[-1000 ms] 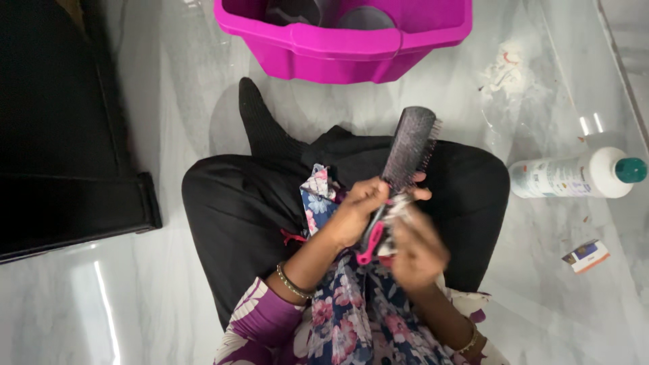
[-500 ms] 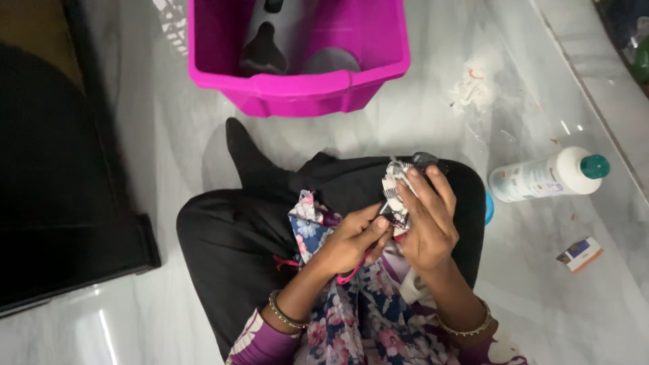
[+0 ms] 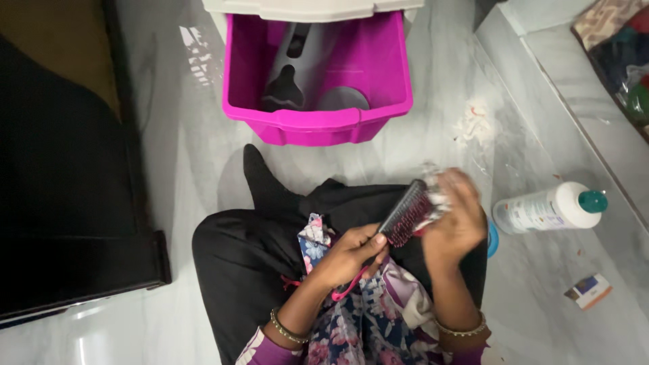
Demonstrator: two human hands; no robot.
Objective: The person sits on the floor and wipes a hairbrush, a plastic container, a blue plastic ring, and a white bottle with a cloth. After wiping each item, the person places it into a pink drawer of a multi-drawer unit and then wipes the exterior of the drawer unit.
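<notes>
I sit cross-legged on a marble floor. My left hand (image 3: 351,255) grips the pink handle of a dark hairbrush (image 3: 407,213) with pink bristles, held over my lap and pointing up to the right. My right hand (image 3: 456,220), blurred, presses a crumpled whitish cloth (image 3: 433,196) against the brush's head. Floral fabric covers my lap below the hands.
A magenta plastic tub (image 3: 318,125) stands ahead on the floor with a grey and black object inside. A white bottle with a teal cap (image 3: 551,206) lies to the right, a small packet (image 3: 588,290) beyond it. Dark furniture (image 3: 64,203) fills the left side.
The brush has tipped from upright to slanting right. My right hand has moved with the cloth up along the brush to its head. The view has shifted, showing more of the tub.
</notes>
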